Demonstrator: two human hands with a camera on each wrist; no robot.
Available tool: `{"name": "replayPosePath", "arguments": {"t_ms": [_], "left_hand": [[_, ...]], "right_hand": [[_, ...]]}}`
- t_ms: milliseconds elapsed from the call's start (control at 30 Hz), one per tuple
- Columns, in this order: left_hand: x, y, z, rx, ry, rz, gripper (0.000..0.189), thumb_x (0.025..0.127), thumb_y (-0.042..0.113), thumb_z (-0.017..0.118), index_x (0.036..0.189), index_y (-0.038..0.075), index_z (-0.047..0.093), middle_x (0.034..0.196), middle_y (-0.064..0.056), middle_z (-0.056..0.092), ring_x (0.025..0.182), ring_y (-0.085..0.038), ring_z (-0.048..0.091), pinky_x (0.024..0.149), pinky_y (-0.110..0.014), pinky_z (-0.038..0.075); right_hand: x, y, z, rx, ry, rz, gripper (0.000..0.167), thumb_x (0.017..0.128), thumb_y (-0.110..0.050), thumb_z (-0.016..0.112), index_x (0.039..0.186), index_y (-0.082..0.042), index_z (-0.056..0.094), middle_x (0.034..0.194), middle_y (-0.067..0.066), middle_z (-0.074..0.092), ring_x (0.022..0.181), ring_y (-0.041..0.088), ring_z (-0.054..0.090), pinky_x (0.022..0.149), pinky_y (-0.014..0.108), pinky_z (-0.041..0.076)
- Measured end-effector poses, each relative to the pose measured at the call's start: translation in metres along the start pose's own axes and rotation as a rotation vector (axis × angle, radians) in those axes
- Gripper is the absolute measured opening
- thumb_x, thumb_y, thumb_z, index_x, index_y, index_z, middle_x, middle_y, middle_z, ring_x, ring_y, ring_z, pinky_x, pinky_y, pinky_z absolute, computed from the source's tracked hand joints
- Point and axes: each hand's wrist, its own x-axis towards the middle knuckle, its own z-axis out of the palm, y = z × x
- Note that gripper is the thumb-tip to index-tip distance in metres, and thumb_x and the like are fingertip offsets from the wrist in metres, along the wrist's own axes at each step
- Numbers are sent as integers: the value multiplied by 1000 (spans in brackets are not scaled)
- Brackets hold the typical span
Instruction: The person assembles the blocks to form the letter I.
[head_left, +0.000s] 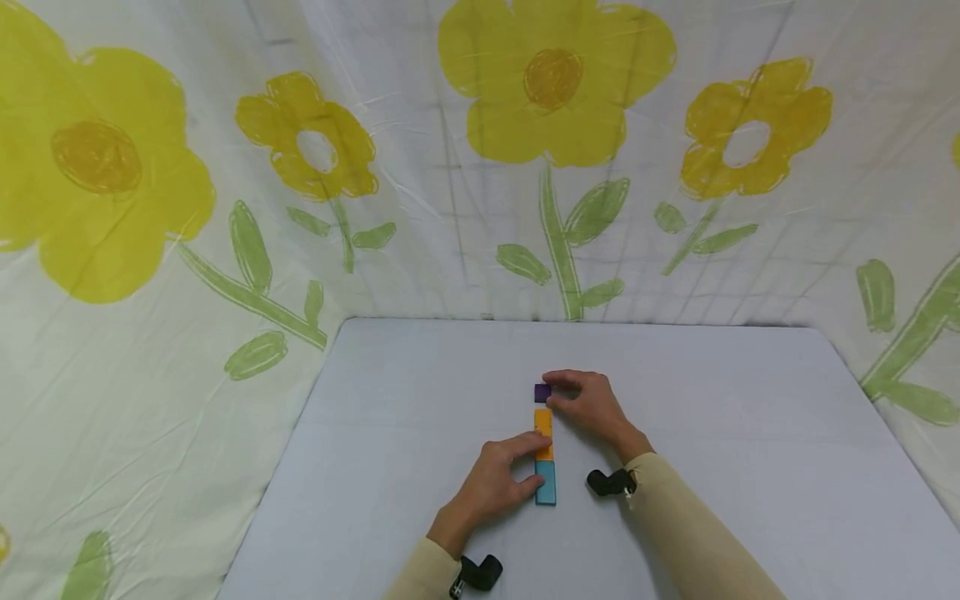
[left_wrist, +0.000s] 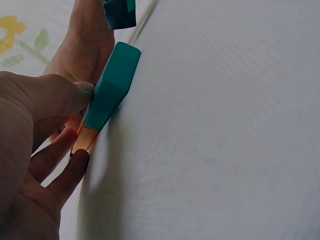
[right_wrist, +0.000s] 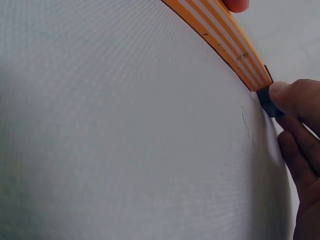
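Note:
An orange block point(head_left: 543, 419) with white stripes and a teal block point(head_left: 546, 492) lie end to end in a line on the white table. My left hand point(head_left: 491, 479) holds them from the left, thumb on the teal block and a finger across the orange one. Just beyond the orange end, a small dark purple block point(head_left: 542, 393) is pinched between thumb and fingers of my right hand point(head_left: 592, 404). In the right wrist view this dark block point(right_wrist: 267, 102) sits right at the end of the striped orange block point(right_wrist: 225, 42). The left wrist view shows the teal block point(left_wrist: 112, 85) close up.
The white table point(head_left: 397, 375) stretches out around both hands. Behind and beside it hangs a white cloth point(head_left: 405, 208) printed with yellow flowers. A small black camera point(head_left: 611, 482) is strapped to the right wrist, another black camera point(head_left: 482, 573) to the left.

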Motion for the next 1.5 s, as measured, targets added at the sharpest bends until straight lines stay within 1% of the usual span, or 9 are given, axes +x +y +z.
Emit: {"name": "replayPosePath", "arguments": {"t_ms": [200, 433, 567, 800, 1000, 1233, 1367, 1500], "left_hand": [[0, 1, 0, -1, 3, 6, 53, 91, 2, 87, 142, 7, 72, 149, -6, 71, 139, -22, 68, 121, -39, 53], [1, 0, 1, 15, 1, 11, 53, 92, 4, 87, 143, 8, 72, 150, -6, 71, 141, -22, 67, 121, -39, 53], [3, -1, 2, 28, 0, 17, 53, 92, 5, 87, 144, 9, 72, 150, -6, 70, 140, -22, 67, 120, -39, 54], [3, -2, 3, 17, -6, 23, 54, 93, 5, 86, 144, 9, 71, 150, -8, 70, 140, -23, 68, 120, -40, 54], [4, 0, 4, 20, -9, 20, 53, 93, 4, 86, 143, 9, 72, 150, -6, 70, 139, -22, 68, 120, -39, 54], [4, 1, 4, 8, -7, 25, 52, 93, 5, 87, 143, 6, 72, 149, -7, 71, 140, -22, 68, 120, -40, 54], [4, 1, 4, 9, 3, 26, 51, 93, 6, 86, 142, 8, 72, 149, -6, 71, 140, -21, 67, 120, -40, 54], [4, 0, 4, 10, 12, 22, 50, 94, 6, 86, 142, 9, 73, 148, -4, 72, 140, -21, 67, 120, -40, 54]], "right_hand": [[0, 0, 0, -1, -3, -5, 38, 95, -13, 85, 132, -13, 80, 129, 3, 81, 125, 28, 75, 114, 55, 57], [0, 0, -2, -10, -1, -9, 37, 94, -13, 86, 131, -13, 80, 128, 4, 82, 123, 28, 75, 112, 56, 58], [0, 3, -2, -19, -1, -6, 37, 94, -14, 86, 131, -13, 80, 128, 3, 82, 124, 28, 75, 112, 56, 58], [-2, 7, -3, -24, -7, 6, 36, 95, -15, 85, 131, -14, 80, 129, 3, 81, 128, 28, 73, 115, 56, 56], [-3, 8, -4, -28, -15, 1, 38, 95, -16, 84, 133, -13, 80, 131, 3, 81, 130, 30, 72, 116, 57, 55], [-4, 8, -6, -9, -18, 10, 40, 95, -18, 85, 134, -14, 79, 133, 3, 80, 133, 30, 71, 117, 57, 54], [-4, 8, -6, -3, -15, 20, 40, 96, -17, 85, 135, -14, 79, 133, 3, 80, 132, 28, 71, 117, 55, 55], [-6, 7, -6, 2, -4, 27, 39, 97, -17, 83, 136, -12, 78, 134, 5, 79, 133, 30, 71, 118, 57, 54]]}}
